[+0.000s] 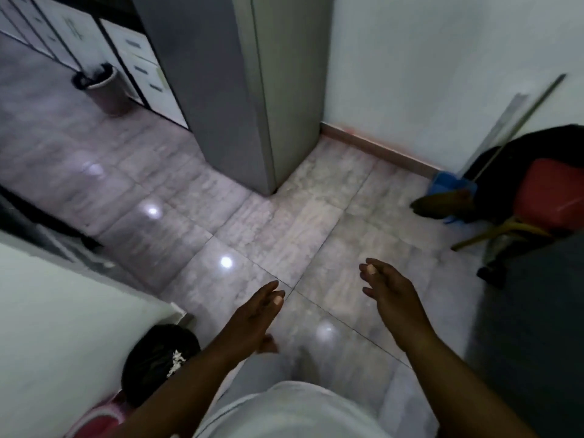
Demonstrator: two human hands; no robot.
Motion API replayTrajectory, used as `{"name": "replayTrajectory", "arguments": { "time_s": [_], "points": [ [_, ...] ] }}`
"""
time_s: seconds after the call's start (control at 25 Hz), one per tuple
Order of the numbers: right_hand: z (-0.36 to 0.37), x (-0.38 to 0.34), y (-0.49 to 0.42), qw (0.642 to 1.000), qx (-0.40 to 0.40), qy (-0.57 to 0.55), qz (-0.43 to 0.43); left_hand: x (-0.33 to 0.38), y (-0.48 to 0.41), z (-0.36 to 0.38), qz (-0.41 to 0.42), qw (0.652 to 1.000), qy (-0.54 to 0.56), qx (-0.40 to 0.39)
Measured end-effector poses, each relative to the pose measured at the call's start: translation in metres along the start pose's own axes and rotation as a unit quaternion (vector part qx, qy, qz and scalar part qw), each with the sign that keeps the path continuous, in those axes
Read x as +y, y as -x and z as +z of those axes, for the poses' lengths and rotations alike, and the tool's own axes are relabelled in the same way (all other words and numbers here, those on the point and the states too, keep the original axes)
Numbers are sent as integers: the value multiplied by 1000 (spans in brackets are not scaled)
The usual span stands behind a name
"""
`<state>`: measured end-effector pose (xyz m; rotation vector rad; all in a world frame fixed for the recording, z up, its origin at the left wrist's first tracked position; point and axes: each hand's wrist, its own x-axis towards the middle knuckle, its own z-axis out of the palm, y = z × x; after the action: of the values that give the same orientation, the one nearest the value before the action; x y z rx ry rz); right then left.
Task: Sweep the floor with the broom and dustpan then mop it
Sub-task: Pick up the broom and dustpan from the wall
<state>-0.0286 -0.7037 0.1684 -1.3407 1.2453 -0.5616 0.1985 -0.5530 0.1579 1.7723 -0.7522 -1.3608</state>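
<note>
The left hand [252, 314] and right hand [392, 292] hover over the floor [284, 222], each grip empty, fingers relaxed apart. The broom [442, 205] leans by the wall [410, 74] beside the blue dustpan [444, 182] (well apart from both hands). Better step closer first, then take the handle [521, 126] mid-way.

Broom [444, 204] leans against wall beside blue dustpan [450, 184].
</note>
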Motion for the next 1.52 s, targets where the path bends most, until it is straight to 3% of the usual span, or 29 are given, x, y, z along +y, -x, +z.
{"name": "replayTrajectory", "arguments": {
  "time_s": [0.28,0.56,0.72,0.92,1.24,1.52],
  "points": [
    [-54,-21,-62,989,136,-33,49,87,-139,40,24,982,-74,-170],
    [-102,-15,-92,956,264,-62,110,202,-268,99,81,947,-138,-279],
    [-139,10,-118,941,291,-87,147,248,-335,153,113,934,-163,-297],
    [-239,26,-192,939,286,-97,165,299,-406,242,114,933,-181,-289],
    [-403,-14,-337,958,263,-73,92,362,-484,341,95,934,-183,-290],
    [-496,-50,-473,956,278,-69,59,408,-603,387,49,936,-178,-299]
  ]
}}
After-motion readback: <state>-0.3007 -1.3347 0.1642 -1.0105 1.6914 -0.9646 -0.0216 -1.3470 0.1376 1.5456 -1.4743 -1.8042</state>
